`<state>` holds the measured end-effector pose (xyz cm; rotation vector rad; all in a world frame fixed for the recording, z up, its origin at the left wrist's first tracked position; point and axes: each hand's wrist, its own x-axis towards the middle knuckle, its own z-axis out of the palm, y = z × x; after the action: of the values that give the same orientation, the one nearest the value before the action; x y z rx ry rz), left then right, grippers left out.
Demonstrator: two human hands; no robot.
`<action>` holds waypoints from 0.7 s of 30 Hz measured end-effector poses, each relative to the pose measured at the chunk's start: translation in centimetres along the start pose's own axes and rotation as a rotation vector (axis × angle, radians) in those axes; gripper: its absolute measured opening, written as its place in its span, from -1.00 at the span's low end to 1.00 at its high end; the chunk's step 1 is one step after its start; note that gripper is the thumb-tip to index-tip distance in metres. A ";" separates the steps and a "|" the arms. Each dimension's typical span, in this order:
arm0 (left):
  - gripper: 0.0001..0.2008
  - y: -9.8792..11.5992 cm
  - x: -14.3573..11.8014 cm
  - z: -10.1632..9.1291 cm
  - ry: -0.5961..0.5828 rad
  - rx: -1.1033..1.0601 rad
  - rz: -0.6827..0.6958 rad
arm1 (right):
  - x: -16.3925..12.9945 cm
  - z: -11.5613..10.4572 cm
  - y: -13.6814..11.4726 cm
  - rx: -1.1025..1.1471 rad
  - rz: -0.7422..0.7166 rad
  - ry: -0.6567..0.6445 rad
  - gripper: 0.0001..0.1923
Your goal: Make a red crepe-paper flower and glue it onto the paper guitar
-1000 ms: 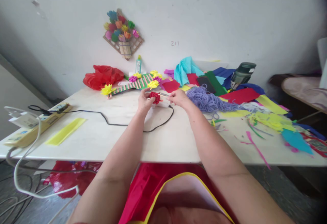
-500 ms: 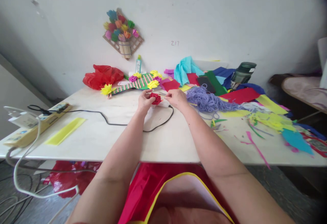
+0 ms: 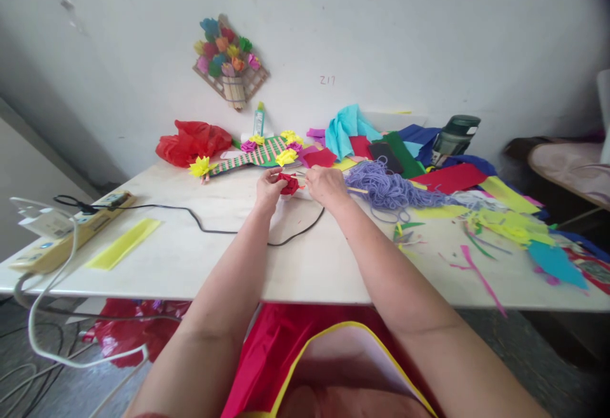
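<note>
A red paper flower (image 3: 288, 183) is held above the white table (image 3: 200, 259) at mid-depth, pinched by the left hand (image 3: 268, 188) from its 9 o'clock side. The left-hand fingers are curled narrow around the bloom, thumb on top. The right hand (image 3: 325, 184) sits at the flower's 3 o'clock, fingers closed narrow on a thin wooden stick (image 3: 356, 190) whose tip points into the flower; the exact contact at the tip is too small to tell. The flower is judged light, soft and easily crushed, with crepe-like petals that would tear if squeezed hard; the best hold is judged to be at the base or the stick, not on the petals. A black cable (image 3: 204, 230) runs across the table at the hands' 7 o'clock toward a power strip (image 3: 61, 238) at 9 o'clock. Purple yarn (image 3: 386, 188) lies at 3 o'clock, just beside the right hand. Coloured paper sheets (image 3: 448, 176) are piled at 2 o'clock. A striped woven mat with small paper flowers (image 3: 252, 153) lies at 11 o'clock, with a red plastic bag (image 3: 190, 141) beyond it.
</note>
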<state>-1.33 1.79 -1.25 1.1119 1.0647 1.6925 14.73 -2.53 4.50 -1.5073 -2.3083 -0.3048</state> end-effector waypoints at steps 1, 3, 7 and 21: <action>-0.54 0.0 0.1 -0.1 0.015 -0.007 -0.002 | 0.0 -0.1 0.1 0.002 0.020 -0.012 -0.67; -0.54 0.0 0.2 -0.2 0.044 -0.032 -0.012 | 0.1 -0.3 0.4 0.015 0.059 -0.027 -0.67; -0.56 0.1 0.3 -0.4 0.078 -0.080 -0.039 | 0.3 -0.3 1.0 0.071 0.133 -0.044 -0.68; -0.50 -0.2 0.4 -0.8 -0.032 -0.170 -0.080 | 0.8 0.2 2.3 0.350 0.195 0.006 -0.73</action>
<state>-2.20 2.06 -1.53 0.9718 0.9146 1.6631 16.53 -0.85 4.56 -1.5266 -2.0547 0.1411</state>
